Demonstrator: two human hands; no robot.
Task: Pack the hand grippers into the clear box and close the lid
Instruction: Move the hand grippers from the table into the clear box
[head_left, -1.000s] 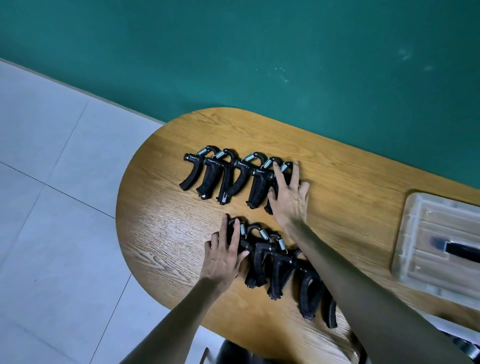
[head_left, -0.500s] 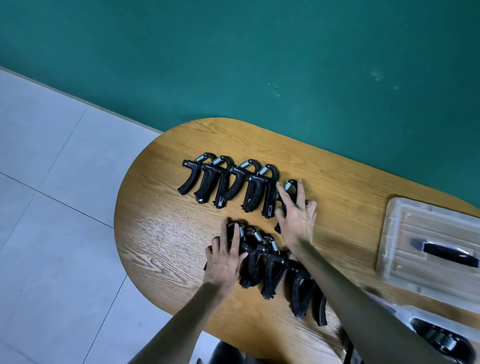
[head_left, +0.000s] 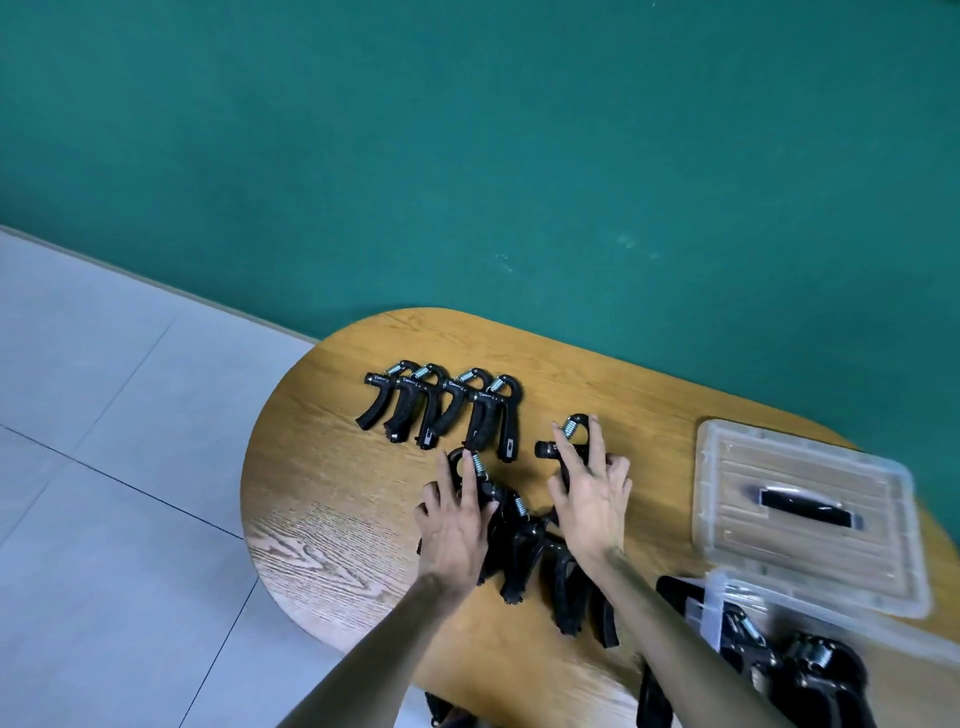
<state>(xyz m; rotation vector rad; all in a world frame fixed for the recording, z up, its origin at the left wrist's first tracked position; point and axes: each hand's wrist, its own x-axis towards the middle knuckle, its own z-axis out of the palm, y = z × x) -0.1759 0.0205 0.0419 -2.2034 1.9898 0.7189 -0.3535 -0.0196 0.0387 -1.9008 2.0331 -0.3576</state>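
Observation:
Four black hand grippers (head_left: 441, 408) with steel springs lie in a row at the back of the wooden table (head_left: 322, 519). A fifth hand gripper (head_left: 574, 431) sits apart to their right, with my right hand (head_left: 589, 499) laid over it and fingers curled on its handles. In the front row of hand grippers (head_left: 524, 551), my left hand (head_left: 454, 525) grips the leftmost one. The clear box (head_left: 719, 610) at the lower right holds several grippers (head_left: 810, 670). Its clear lid (head_left: 727, 519) with a black handle lies beside it.
A green wall stands behind the table. Grey floor tiles lie to the left, past the table's rounded end. A dark object shows below the table's near edge, between my forearms.
My right hand has dragged one gripper out of the back row, rightward and toward me. My left hand has closed on the front row's leftmost gripper. The view has swung right, showing the box.

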